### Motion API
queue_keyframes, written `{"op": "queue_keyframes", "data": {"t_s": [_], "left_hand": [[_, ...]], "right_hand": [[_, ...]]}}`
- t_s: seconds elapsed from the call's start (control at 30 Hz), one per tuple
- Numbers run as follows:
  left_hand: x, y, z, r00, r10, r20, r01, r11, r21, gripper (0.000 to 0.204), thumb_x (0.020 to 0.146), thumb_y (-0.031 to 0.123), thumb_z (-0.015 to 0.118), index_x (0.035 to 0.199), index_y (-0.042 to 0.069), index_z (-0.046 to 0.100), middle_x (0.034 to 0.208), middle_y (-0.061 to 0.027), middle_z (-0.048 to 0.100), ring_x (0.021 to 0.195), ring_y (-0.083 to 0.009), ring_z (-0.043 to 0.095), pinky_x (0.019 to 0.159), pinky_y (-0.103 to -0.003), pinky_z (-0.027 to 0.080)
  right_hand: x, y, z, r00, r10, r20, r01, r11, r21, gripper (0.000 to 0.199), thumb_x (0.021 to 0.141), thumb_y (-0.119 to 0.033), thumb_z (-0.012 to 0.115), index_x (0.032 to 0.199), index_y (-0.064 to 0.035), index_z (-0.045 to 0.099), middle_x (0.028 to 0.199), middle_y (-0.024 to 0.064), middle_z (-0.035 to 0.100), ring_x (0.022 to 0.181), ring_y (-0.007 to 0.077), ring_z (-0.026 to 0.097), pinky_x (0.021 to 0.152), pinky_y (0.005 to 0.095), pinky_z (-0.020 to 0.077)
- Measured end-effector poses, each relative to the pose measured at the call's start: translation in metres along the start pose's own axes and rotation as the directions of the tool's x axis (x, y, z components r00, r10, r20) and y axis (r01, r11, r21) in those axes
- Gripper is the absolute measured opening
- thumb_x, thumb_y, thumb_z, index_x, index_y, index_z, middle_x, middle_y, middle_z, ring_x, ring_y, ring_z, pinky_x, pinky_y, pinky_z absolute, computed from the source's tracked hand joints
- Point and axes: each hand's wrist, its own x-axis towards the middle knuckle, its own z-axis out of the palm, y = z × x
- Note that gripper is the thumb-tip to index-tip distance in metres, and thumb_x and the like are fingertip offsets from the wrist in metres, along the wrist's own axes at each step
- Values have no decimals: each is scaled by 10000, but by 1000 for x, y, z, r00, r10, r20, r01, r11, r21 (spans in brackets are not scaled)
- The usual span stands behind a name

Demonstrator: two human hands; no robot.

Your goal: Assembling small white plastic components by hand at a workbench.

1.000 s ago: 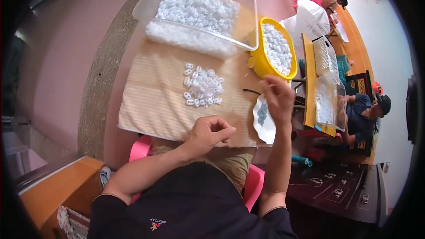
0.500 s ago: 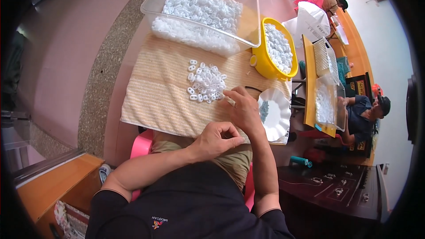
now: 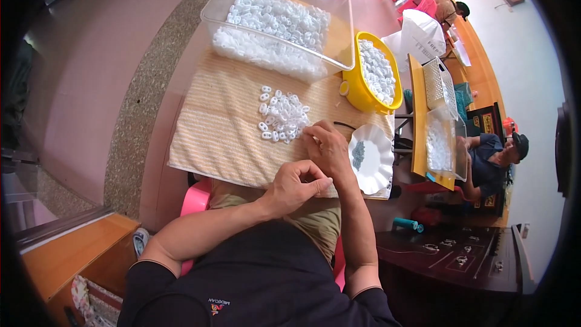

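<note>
A loose pile of small white oval plastic pieces with two holes [image 3: 283, 116] lies on a striped beige cloth [image 3: 221, 115]. My right hand [image 3: 328, 148] is at the pile's near right edge, its fingers curled together; whatever they grip is hidden. Closer to my body, my left hand [image 3: 293, 189] is closed in a pinch, thumb against forefinger, and what it holds is too small to make out. Beside my right hand rests a white fluted plate [image 3: 379, 160] with a heap of tiny grey-green bits [image 3: 358, 155].
At the back stands a clear plastic bin [image 3: 353, 30] of white pieces. A yellow tub [image 3: 356, 92] of similar pieces stands to its right. A black strip [image 3: 345, 125] lies by the plate. Further right, a person [image 3: 493, 148] sits at another table [image 3: 417, 121].
My right hand has drawn slightly toward me and its fingers have curled in at the pile's edge. My left hand keeps its pinch. The whole view has shifted a little.
</note>
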Motion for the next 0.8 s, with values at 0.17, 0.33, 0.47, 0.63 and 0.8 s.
{"op": "queue_keyframes", "data": {"t_s": [0.17,0.33,0.47,0.63,0.8], "left_hand": [[3,-9,-6,999,14,-47,-9,995,99,117,858,104,676,846,5,616,724,-14,639,644,-45,570,579,-198,467],[3,-9,-7,997,36,-69,-25,988,150,135,861,124,678,831,9,614,715,-15,638,635,-49,571,574,-199,466],[2,-8,-6,996,39,-84,-25,987,158,142,859,132,680,829,10,616,716,-15,640,635,-48,573,576,-200,469],[2,-6,-6,993,70,-93,-50,978,205,147,862,139,677,832,7,619,719,-14,644,639,-51,579,582,-204,475],[3,-7,-6,994,59,-96,-37,977,211,156,861,147,681,833,6,620,722,-13,644,641,-53,584,586,-208,481]], "right_hand": [[-1,12,7,996,-31,-83,35,998,46,115,783,-64,667,895,-37,668,867,109,620,743,292,633,643,354,499],[-4,12,9,1000,15,-22,-14,999,29,151,769,-90,698,908,-38,673,885,105,624,703,267,634,623,339,504],[-4,0,9,991,125,-35,-124,991,39,133,781,-139,681,888,-60,679,892,101,631,797,304,635,685,384,498],[-3,0,7,994,106,-5,-106,994,-11,132,797,-152,666,894,-64,680,898,100,628,795,307,634,690,392,497],[-1,2,9,998,62,-9,-63,993,-102,141,794,-152,679,901,-59,680,897,103,630,768,300,635,687,374,500]]}}
